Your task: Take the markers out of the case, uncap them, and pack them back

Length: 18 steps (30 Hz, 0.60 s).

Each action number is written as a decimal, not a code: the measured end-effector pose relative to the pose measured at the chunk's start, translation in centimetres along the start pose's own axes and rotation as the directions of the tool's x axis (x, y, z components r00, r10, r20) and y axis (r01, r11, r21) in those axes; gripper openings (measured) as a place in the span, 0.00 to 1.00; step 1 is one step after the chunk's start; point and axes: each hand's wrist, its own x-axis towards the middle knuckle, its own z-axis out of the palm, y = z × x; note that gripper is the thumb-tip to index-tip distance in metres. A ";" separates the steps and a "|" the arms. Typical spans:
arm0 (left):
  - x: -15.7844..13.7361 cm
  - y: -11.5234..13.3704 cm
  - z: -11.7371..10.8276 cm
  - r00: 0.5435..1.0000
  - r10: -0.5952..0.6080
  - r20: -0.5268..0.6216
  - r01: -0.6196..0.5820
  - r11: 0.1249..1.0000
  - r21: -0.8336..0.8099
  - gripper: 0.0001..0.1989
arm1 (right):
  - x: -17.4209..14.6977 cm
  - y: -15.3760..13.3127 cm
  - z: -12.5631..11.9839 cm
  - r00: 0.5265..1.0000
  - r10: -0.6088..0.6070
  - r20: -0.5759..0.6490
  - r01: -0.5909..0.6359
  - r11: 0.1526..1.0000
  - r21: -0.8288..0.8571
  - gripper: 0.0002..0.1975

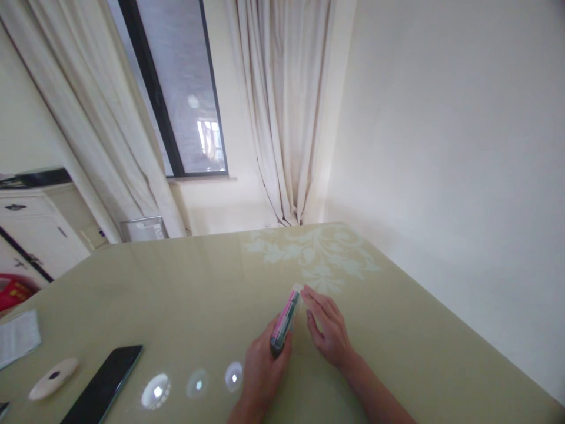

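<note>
My left hand (pixel 267 359) is closed around a slim pink-and-green tube (pixel 286 321) with a pale end. The tube is tilted, its pale end pointing up and away from me and its dark end toward me. Close to the pale end is my right hand (pixel 329 327), its fingers stretched out and its thumb apart from them. Its fingertips are right beside that end; whether they touch it I cannot tell. Both hands are above the green tabletop (pixel 176 300). The printing on the tube is too small to read.
At the left lie a black phone (pixel 103 386), a round whitish object (pixel 53 378) with a dark centre, and a folded pale sheet (pixel 20 337). A red item (pixel 15 291) is at the far left. A wall (pixel 459 147) runs along the table's right side; curtains (pixel 286 106) hang behind.
</note>
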 end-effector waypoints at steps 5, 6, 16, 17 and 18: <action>-0.3 -0.4 0.4 0.997 0.059 0.049 -0.059 0.998 0.008 0.24 | 0.4 0.8 -0.3 0.997 0.008 0.075 -0.012 0.998 0.054 0.27; -0.4 -0.4 0.4 0.998 0.054 0.045 -0.054 0.998 0.009 0.24 | 0.4 0.9 -0.2 0.997 0.017 0.073 -0.023 0.996 0.081 0.26; -0.6 -0.2 0.9 0.999 0.039 0.017 -0.040 0.998 0.041 0.23 | -0.5 0.6 1.3 0.988 0.136 -0.070 -0.124 0.980 0.156 0.23; -0.6 -0.1 0.9 0.999 0.032 0.018 -0.033 0.999 0.039 0.23 | -0.5 0.5 1.5 0.987 0.141 -0.074 -0.128 0.978 0.164 0.23; -0.5 0.0 0.8 0.999 0.026 0.019 -0.026 0.999 0.035 0.22 | -0.6 0.4 1.7 0.987 0.144 -0.073 -0.130 0.977 0.171 0.24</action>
